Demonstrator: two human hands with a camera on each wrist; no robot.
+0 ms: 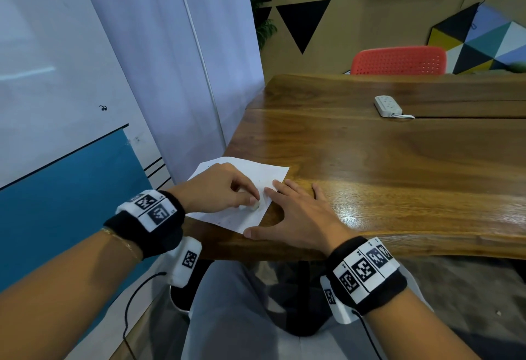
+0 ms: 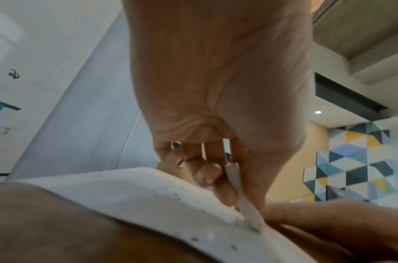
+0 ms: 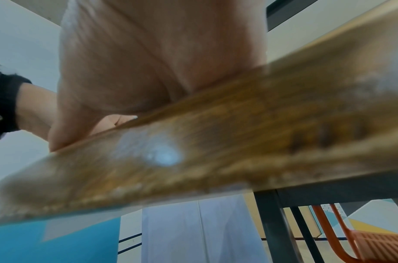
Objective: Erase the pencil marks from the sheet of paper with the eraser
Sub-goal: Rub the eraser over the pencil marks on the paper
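A white sheet of paper (image 1: 264, 173) lies at the near left corner of the wooden table (image 1: 370, 160), dotted with dark eraser crumbs. My left hand (image 1: 225, 188) pinches a small white eraser (image 1: 255, 205) between thumb and fingers, its lower end pressed on the paper. In the left wrist view the eraser (image 2: 245, 208) stands tilted on the sheet (image 2: 125, 192). My right hand (image 1: 296, 214) lies flat, fingers spread, with fingertips and thumb holding down the sheet's right edge. The right wrist view shows only the palm (image 3: 148, 62) on the blurred table edge (image 3: 238, 133).
A white power strip (image 1: 387, 105) lies far back on the table. A red chair (image 1: 398, 60) stands behind the far edge. A white wall and blue panel (image 1: 57, 203) run close along the table's left side. My grey-trousered legs (image 1: 227, 317) are under the near edge.
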